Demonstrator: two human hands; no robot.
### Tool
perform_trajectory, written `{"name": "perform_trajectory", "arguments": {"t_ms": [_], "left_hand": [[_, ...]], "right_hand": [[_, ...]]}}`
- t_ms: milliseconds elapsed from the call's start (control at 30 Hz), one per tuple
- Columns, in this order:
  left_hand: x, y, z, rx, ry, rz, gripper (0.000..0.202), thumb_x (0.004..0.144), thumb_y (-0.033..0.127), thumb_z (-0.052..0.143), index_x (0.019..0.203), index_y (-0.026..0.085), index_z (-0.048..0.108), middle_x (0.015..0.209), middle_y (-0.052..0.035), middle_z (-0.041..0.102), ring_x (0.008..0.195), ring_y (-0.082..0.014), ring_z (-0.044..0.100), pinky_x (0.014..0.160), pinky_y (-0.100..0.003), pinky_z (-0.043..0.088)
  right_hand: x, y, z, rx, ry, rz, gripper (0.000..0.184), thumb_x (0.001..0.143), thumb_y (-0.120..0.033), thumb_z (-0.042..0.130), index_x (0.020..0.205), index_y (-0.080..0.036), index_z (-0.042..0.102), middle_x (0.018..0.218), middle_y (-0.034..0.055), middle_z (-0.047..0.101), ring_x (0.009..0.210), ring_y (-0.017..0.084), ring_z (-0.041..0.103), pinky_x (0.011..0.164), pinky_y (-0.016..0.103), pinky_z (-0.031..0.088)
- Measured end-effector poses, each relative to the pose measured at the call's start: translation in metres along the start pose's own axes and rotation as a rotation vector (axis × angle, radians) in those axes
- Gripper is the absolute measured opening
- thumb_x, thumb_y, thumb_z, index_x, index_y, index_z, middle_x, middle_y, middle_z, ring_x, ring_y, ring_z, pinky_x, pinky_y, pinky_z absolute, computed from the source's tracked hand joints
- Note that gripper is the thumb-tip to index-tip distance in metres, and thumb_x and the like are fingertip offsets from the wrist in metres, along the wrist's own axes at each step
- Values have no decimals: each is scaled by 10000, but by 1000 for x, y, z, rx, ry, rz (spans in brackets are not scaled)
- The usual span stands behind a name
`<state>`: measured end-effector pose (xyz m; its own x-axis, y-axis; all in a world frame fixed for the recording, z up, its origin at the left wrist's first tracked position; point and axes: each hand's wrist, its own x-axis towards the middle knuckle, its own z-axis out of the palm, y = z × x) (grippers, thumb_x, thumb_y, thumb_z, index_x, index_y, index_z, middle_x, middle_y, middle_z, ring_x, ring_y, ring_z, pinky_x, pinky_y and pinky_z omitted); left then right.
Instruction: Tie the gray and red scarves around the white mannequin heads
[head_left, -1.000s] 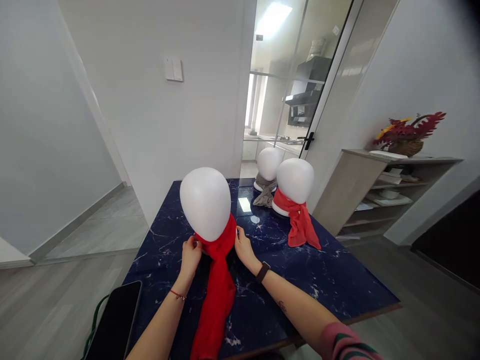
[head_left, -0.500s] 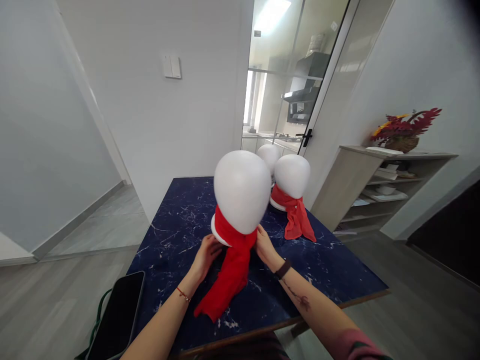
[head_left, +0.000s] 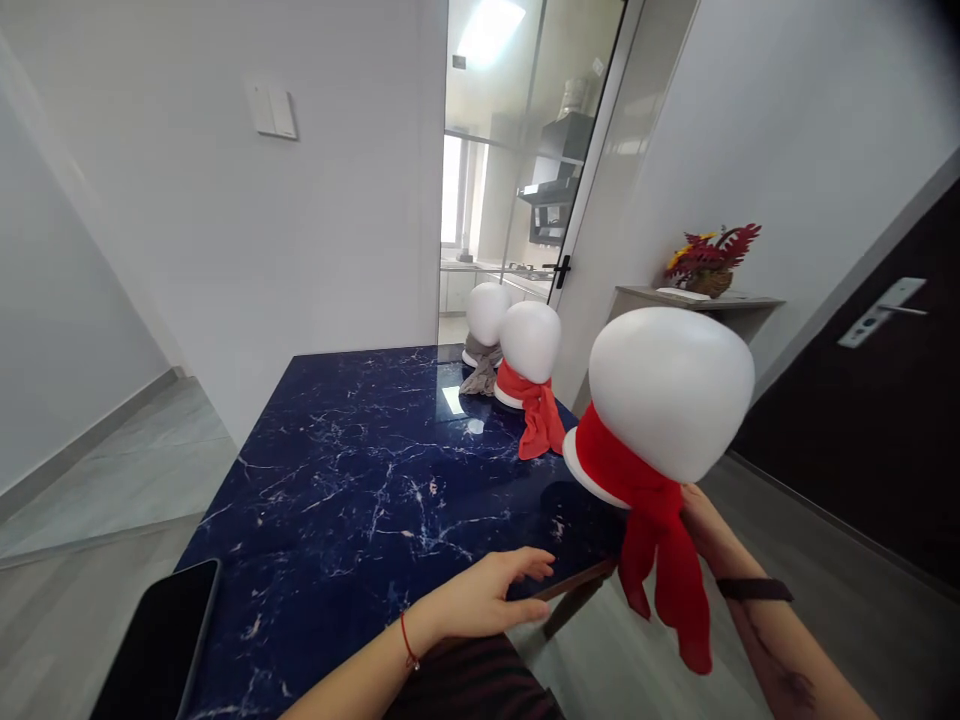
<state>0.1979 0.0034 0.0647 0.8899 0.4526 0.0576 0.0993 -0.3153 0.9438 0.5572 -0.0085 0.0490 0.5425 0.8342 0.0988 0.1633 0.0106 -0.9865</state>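
Head view: one white faceless mannequin head point(head_left: 671, 390) is seen at right of frame, with a red scarf point(head_left: 651, 500) tied around its neck, knot at the front, two tails hanging down past the edge of the dark-blue marbled table point(head_left: 360, 470). Long axis is tilted, crown toward upper right, white base point(head_left: 579, 470) toward lower left; whether the base is touching the tabletop cannot be told.

Key relation: the mannequin head is set to the upper right of the left hand point(head_left: 491, 595) and well apart from it; the right hand point(head_left: 703, 515) is the nearer one, placed just behind the scarf knot. Left fingers are spread and extended, thumb apart, nothing held, lower centre by the table edge. Right fingers are covered by the mannequin head and scarf, so their grip cannot be told; support from that side is judged likely.

Mid-frame, a second mannequin head point(head_left: 530, 340) is seen wearing a coral-red scarf point(head_left: 538, 415); a third mannequin head point(head_left: 487, 312) with a grey-brown scarf point(head_left: 480, 372) is partly hidden behind it. Smartphone point(head_left: 157, 640) is cut off at lower left. Right forearm is cropped by the bottom edge; far neck side is unseen.
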Motion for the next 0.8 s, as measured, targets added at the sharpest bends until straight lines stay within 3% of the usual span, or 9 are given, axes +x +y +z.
{"name": "perform_trajectory", "arguments": {"t_ms": [133,267,400,567,700,800], "left_hand": [[3,-20,-11,140,105,-26,445,822,324,585,1256,234,546,1191,-75,637,1066,-200,594,951,-356,452],[1,-38,-25,194,198,-50,355,829,268,550,1180,228,586,1123,-64,659,1007,-180,605,904,-325,470],[-3,-50,-38,232,299,-34,309,863,260,484,1148,227,598,1088,-64,666,977,-172,611,894,-316,469],[-7,-65,-47,159,513,-35,240,882,307,453,1009,201,628,940,-60,680,845,-172,631,818,-314,486],[-10,-73,-50,103,604,-56,255,876,351,468,990,190,629,875,-52,674,781,-170,630,781,-310,486],[-11,-76,-50,91,619,-60,261,866,359,479,995,186,626,871,-52,671,766,-169,626,768,-305,487]], "right_hand": [[20,33,-32,147,-85,171,280,585,-333,713,840,-223,683,982,125,717,771,262,680,704,387,562],[37,45,-35,123,-117,266,254,616,-333,675,838,-209,675,852,105,733,682,248,673,648,393,560],[49,34,-19,90,-92,255,124,640,-290,660,722,-198,660,717,86,722,655,237,667,628,375,561],[64,22,12,144,-170,227,96,656,-248,664,739,-202,675,791,89,733,713,223,681,677,364,564],[79,29,34,185,-271,213,159,647,-245,669,798,-198,686,828,81,736,744,220,683,708,365,559],[91,39,42,8,-148,111,144,637,-238,653,761,-179,695,801,82,735,756,225,678,715,364,552]]}}
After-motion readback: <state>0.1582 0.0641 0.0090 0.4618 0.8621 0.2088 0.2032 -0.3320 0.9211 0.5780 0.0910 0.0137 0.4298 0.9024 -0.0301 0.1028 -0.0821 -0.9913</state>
